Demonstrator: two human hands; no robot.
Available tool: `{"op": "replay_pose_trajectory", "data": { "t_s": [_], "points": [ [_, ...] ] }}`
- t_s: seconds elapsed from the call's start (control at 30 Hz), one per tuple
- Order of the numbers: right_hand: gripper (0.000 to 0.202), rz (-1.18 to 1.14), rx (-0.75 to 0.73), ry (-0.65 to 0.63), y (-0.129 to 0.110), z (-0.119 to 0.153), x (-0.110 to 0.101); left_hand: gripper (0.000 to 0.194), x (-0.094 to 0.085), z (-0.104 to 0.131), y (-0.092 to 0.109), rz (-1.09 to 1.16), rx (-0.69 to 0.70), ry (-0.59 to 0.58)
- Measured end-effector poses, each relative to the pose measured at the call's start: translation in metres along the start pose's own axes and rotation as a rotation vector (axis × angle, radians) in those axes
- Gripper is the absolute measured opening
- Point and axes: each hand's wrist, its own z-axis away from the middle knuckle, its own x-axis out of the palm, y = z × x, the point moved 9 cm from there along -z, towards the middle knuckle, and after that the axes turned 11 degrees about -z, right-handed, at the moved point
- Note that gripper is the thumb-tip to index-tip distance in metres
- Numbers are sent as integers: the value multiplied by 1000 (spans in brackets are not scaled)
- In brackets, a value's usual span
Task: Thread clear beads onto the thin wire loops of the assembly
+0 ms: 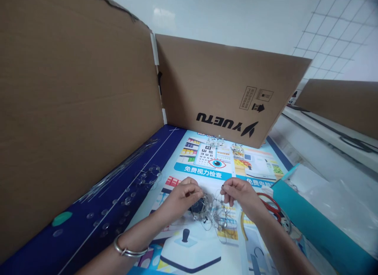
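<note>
A tangle of thin wire with small clear beads hangs and lies between my hands, over the printed tabletop. My left hand pinches thumb to index finger at the tangle's upper left, closed on the fine wire. My right hand is also in a pinch, to the right of the tangle and a little apart from the left hand. A thin strand seems to run up to its fingertips, where a tiny dark bit shows. The exact wire ends are too fine to make out.
Loose clear discs, a wire-and-bead piece, straight wires and a green oval lie left. Beaded clusters sit at the back. Red-handled pliers and a teal box stand right. Cardboard panels wall the back and left.
</note>
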Motion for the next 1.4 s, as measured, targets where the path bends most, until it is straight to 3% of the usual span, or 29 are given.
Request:
{"op": "replay_pose_trajectory", "data": {
  "t_s": [0.2,0.4,0.53,0.8,1.4],
  "points": [
    [21,43,48,-19,-16,7,10,25,-1,2,1,-45,-28,4],
    [19,77,-11,42,-30,9,-7,28,0,2,-4,14,-59,8],
    [23,104,16,34,-21,7,-3,28,1,3,-8,55,-104,3],
    [29,106,113,-118,8,-2,24,29,-2,6,-4,96,-133,28],
    [30,49,120,-171,6,0,31,26,-5,6,1,129,-97,44]
  ]
}}
